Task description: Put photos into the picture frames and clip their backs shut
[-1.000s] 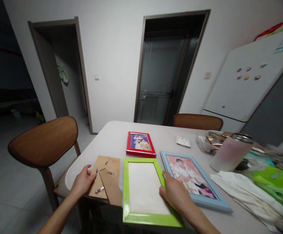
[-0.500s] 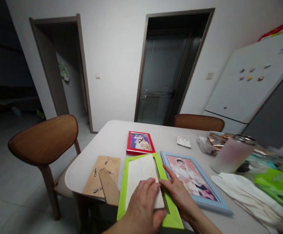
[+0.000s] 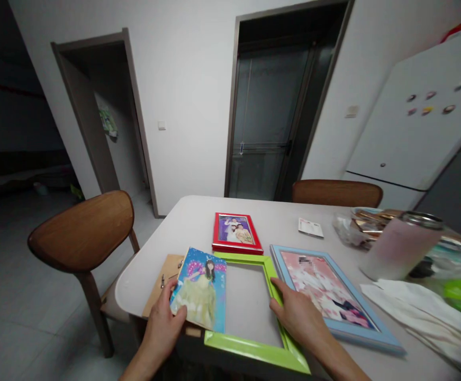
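My left hand [image 3: 165,323] pinches a photo [image 3: 201,290] by its lower left edge; its picture side, a figure in a pale yellow dress on blue, faces up. The photo overlaps the left side of a green picture frame [image 3: 254,360], whose opening shows the bare tabletop. My right hand [image 3: 299,312] grips the frame's right side, thumb and fingers at the inner edge. Partly hidden under the photo and my left hand is a brown backing board [image 3: 159,288] with metal clips.
A red-framed photo [image 3: 236,233] lies behind the green frame, a light blue framed photo [image 3: 325,286] to its right. Farther right are a pink-white bottle [image 3: 400,248], white cloth [image 3: 413,312] and plastic bags. A small card [image 3: 310,227] lies toward the back. Wooden chairs [image 3: 83,233] stand around the table [image 3: 190,222].
My left hand has lifted the photo out of the green frame, moved it left and turned it from its white back to its picture side. My right hand stays on the frame.
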Demonstrator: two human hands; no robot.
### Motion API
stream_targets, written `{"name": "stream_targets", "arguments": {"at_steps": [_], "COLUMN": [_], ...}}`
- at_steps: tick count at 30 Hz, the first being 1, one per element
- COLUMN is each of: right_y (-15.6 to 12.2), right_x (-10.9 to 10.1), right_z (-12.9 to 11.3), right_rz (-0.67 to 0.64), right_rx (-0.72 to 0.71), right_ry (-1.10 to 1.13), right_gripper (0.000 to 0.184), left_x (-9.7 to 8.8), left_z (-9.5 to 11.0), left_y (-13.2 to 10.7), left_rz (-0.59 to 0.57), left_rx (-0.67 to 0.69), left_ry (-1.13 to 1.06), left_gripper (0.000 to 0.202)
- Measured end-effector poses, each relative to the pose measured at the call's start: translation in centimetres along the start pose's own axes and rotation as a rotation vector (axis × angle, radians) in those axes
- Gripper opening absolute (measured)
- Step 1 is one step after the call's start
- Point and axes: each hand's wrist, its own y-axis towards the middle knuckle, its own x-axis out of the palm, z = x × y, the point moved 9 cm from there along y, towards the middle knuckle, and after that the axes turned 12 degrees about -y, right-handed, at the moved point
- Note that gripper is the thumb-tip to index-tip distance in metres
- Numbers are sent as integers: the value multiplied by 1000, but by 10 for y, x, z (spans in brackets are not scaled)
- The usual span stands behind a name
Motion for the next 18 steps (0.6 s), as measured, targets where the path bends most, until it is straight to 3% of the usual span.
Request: {"name": "stream_targets", "arguments": {"at_steps": [3, 8, 11, 14, 18], "right_y": [-2, -4, -6, -5, 3], "right_x": [2, 1, -11, -16, 33], "right_z": [-4, -6, -13, -36, -78], "right_rz": [-3, -5, 81, 145, -210], "right_rx": [-14, -24, -38, -109, 9], "right_ry": [-75, -142, -92, 222, 907], "right_gripper": [43, 37, 33, 37, 52], "left_x": [1, -3, -3, 4, 30], "left_z": [-13, -4, 0, 9, 23], "left_y": [-6, -11, -11, -15, -25], "left_rz": [-39, -24, -43, -70, -192], "left_rx": [-20, 146, 201, 277, 369], "left_ry": [149, 377, 432, 416, 359], "left_gripper": [46, 41, 38, 40, 48]}}
